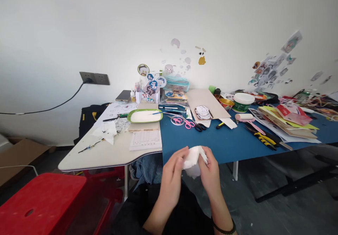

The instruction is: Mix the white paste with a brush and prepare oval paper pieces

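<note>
The left hand [173, 170] and right hand [210, 171] held a folded white paper tissue [193, 157] between them, before the blue-topped bench [171, 136]. Folding seemed the present step; continuing probably required gentle pinching.

The wall [126, 24] beyond the hands [171, 173] is brightly, softly lit; the floor [237, 199] below is left dim; cutouts [271, 74] to their far right are stretched.

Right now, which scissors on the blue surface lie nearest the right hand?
The black-handled scissors, just beyond the right hand, which grips white tissue; the pink-handled scissors lie farther left.
</note>
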Available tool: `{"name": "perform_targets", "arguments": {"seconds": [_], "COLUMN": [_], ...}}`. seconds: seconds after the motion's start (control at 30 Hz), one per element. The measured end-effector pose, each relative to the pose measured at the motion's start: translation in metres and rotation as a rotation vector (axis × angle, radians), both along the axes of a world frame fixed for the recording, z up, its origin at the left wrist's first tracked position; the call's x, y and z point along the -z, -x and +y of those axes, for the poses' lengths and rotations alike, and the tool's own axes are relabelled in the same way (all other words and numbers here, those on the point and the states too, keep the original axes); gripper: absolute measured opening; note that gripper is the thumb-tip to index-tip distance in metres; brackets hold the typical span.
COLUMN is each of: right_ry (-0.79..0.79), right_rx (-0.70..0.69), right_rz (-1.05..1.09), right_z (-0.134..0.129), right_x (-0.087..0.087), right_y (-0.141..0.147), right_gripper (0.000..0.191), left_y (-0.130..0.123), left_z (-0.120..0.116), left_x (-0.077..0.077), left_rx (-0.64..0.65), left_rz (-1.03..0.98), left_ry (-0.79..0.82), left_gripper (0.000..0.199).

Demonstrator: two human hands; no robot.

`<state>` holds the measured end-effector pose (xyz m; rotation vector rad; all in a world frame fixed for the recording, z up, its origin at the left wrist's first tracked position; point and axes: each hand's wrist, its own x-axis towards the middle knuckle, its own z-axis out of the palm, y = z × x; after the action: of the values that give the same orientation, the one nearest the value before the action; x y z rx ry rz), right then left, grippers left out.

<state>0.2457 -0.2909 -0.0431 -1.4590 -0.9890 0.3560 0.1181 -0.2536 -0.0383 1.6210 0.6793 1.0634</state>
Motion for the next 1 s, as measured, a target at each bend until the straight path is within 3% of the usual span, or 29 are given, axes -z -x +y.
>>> {"name": "perform_targets", "arguments": {"seconds": [0.1, 0.2, 0.3, 0.43, 0.5, 0.53, 0.6, 0.7, 0.77, 0.83, 0.9, 1.0], "right_ry": [-0.112, -0.174, -0.12, -0.009, 0.033, 0.06, 0.114, 0.112, 0.073, 0.076, 0.145, 0.26], "right_rx": [-0.082, -0.251, -0.413, -0.594, -0.591, -0.536, -0.247, 0.34, 0.554, 0.658, 0.629, 0.561], "right_rz": [0.143, 0.363, 0.496, 0.468, 0.354, 0.275, 0.056, -0.234, -0.291, -0.354, -0.413, -0.484], "right_z": [-0.001, 0.001, 0.002, -0.005, -0.012, -0.015, -0.023, -0.03, -0.028, -0.017, -0.002, 0.013], "right_x": [0.003, 0.004, 0.001, -0.006, -0.005, -0.004, -0.001, -0.003, -0.006, -0.007, -0.001, 0.014], "right_y": [0.004, 0.007, 0.001, -0.019, -0.03, -0.036, -0.053, -0.097, -0.138, -0.176, -0.204, -0.224], "right_gripper": [0.019, 0.018, 0.018, 0.032, 0.037, 0.037, 0.032, 0.03, 0.036, 0.041, 0.04, 0.039], "left_y": [0.005, 0.009, 0.007, -0.002, -0.01, -0.014, -0.023, -0.027, -0.023, -0.019, -0.016, -0.017], "left_z": [0.013, 0.021, 0.022, 0.02, 0.023, 0.025, 0.03, 0.04, 0.048, 0.058, 0.07, 0.092], "left_x": [-0.003, -0.007, -0.007, 0.0, 0.006, 0.009, 0.015, 0.022, 0.023, 0.023, 0.025, 0.038], "left_rx": [0.031, 0.061, -0.044, -0.196, -0.191, -0.139, -0.095, -0.185, -0.256, -0.287, -0.294, -0.287], "left_rz": [0.033, 0.208, 0.33, 0.371, 0.386, 0.397, 0.371, 0.352, 0.396, 0.439, 0.44, 0.399], "left_ry": [0.104, 0.003, -0.044, -0.121, -0.181, -0.225, -0.328, -0.439, -0.454, -0.461, -0.494, -0.564], "left_gripper": [0.043, 0.038, 0.03, 0.033, 0.033, 0.032, 0.031, 0.044, 0.047, 0.043, 0.04, 0.037]}}
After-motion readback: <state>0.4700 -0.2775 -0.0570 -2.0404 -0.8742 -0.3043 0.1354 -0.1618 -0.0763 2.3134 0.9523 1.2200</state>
